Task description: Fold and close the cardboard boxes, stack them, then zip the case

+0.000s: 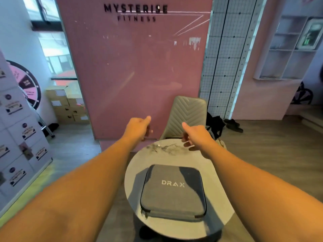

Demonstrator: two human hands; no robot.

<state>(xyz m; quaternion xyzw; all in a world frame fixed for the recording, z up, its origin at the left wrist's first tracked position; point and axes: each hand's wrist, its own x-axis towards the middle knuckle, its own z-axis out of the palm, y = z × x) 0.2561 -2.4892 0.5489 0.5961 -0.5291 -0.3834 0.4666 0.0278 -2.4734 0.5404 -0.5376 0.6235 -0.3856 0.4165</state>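
Both arms reach out toward frame centre, the left hand [139, 125] and right hand [196, 135] loosely curled, thumbs up, holding nothing. The grey case [173, 193] lies flat at lower centre on the round table [216, 173], apparently zipped, so the hands hang free, likely signalling completion.

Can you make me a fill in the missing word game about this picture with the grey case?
1. The white letters on the flat grey fabric case spell ____.
2. The case lies on a ____ white marble-topped table.
3. Behind the table stands a grey quilted ____.
4. The left hand and the right hand are raised above the table and hold ____.

Missing words: DRAX; round; chair; nothing
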